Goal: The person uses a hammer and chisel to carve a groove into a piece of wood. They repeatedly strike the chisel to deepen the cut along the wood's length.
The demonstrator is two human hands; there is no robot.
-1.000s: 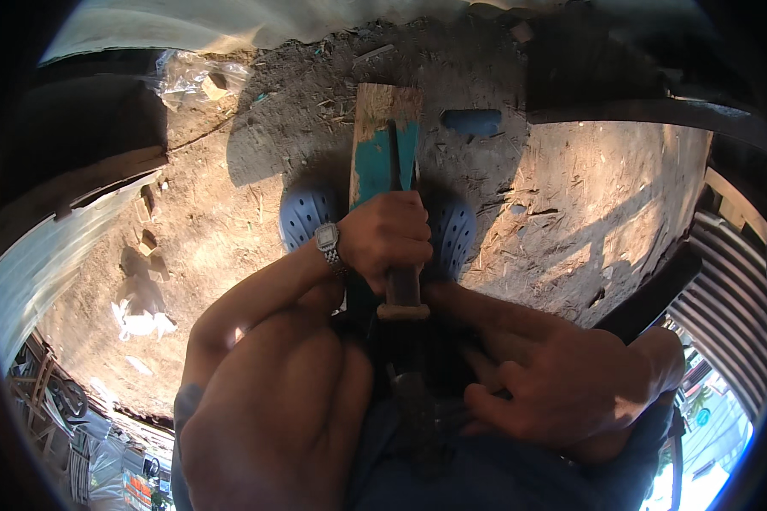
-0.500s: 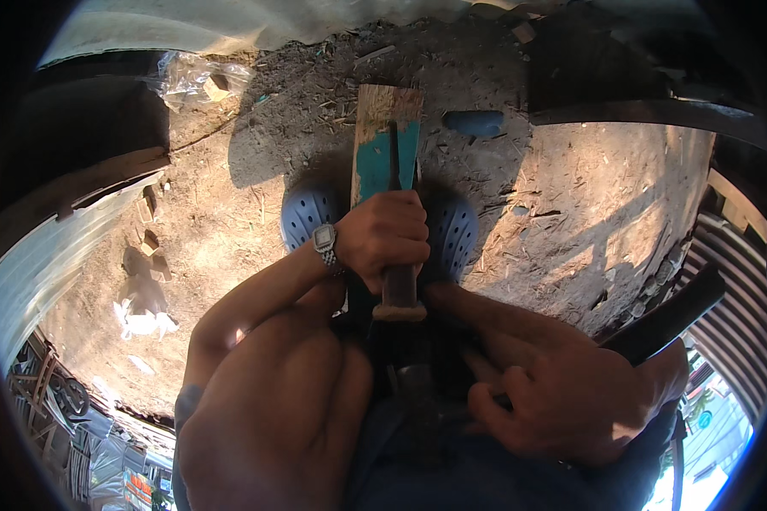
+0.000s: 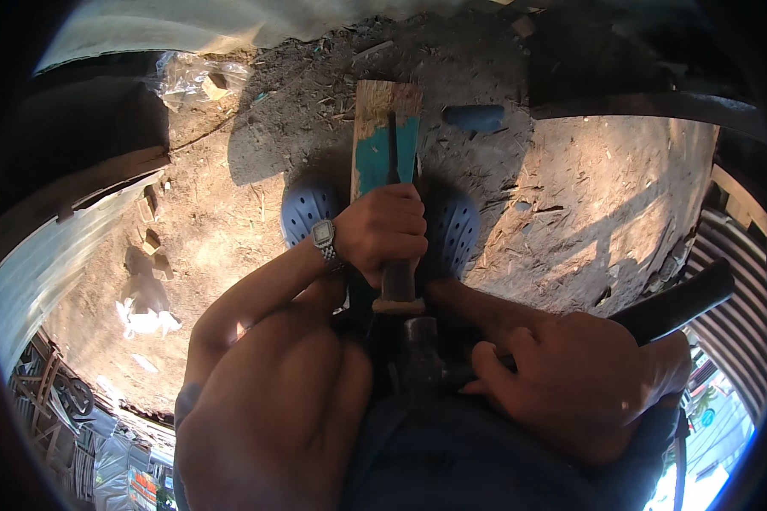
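Observation:
My left hand (image 3: 388,228), with a metal watch (image 3: 324,238) on its wrist, is wrapped round the handle of a chisel (image 3: 393,149). The long narrow blade points away from me over a board (image 3: 375,106), part bare wood and part worn green paint. Whether the tip touches the board I cannot tell. The handle's butt faces me. Just behind that butt is the metal head of a hammer (image 3: 421,349), a small gap apart in the picture. My right hand (image 3: 562,375) is closed round the hammer, whose thick dark handle sticks out to the right.
Blue perforated clogs (image 3: 307,213) are on my feet, either side of the board. On the dirt floor (image 3: 204,230) lie wood chips, a blue object (image 3: 475,118) and clear plastic (image 3: 179,77). Corrugated sheets (image 3: 737,294) stand at the right, with pale sheeting along the left and far side.
The hammer head has moved away from my body, closer to the chisel's butt, with my right hand shifting the same way. My left hand and the chisel have barely moved.

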